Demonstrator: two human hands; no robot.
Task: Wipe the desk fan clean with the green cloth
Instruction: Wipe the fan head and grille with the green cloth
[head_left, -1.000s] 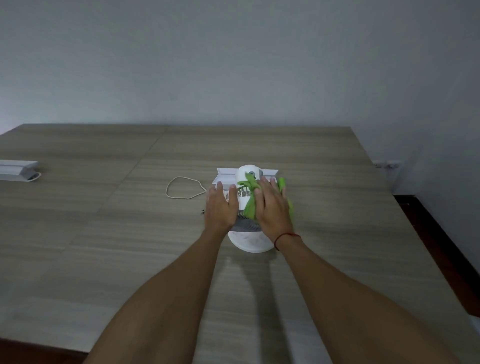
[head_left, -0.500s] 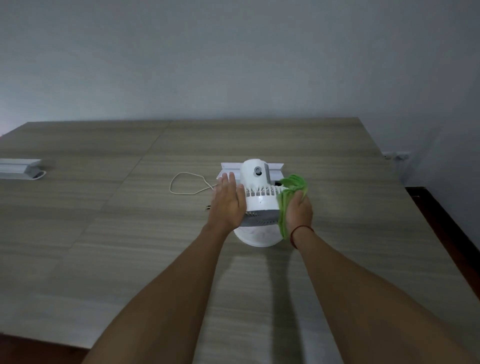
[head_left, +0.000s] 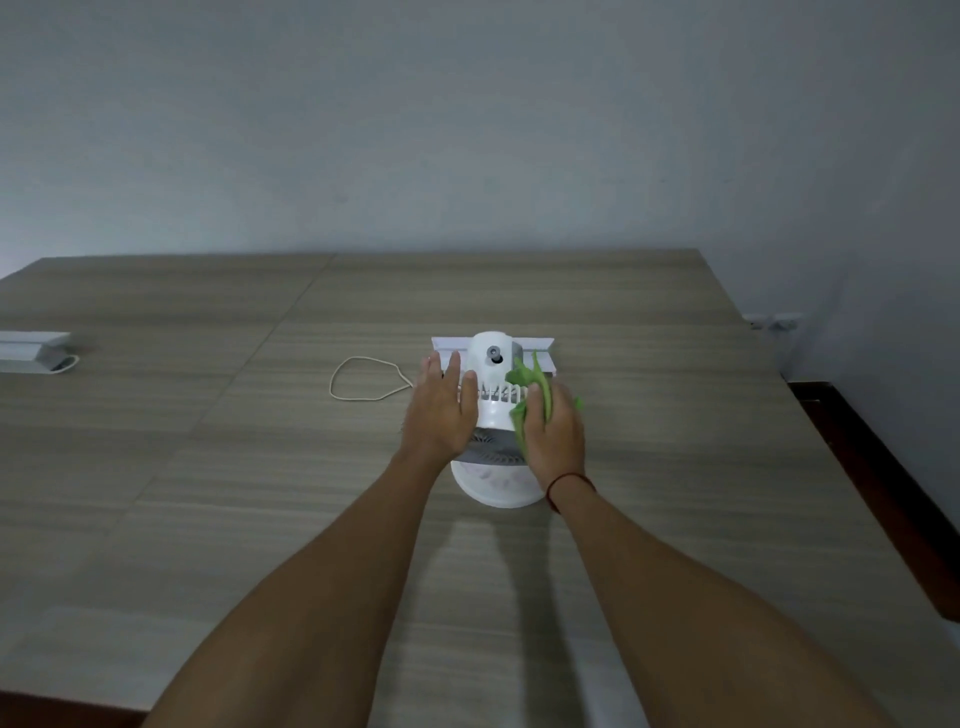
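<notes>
While the left hand (head_left: 441, 410) lies flat and open against the white desk fan (head_left: 493, 415), the right hand (head_left: 553, 431) presses the bunched green cloth (head_left: 530, 387) onto the fan's other side, fingers curled over it, on the desk (head_left: 208, 467).

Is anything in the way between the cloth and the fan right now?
Nothing visible. The right hand presses the green cloth straight onto the fan on its right side, while the left hand lies flat against its left side, clear of the cloth.
</notes>
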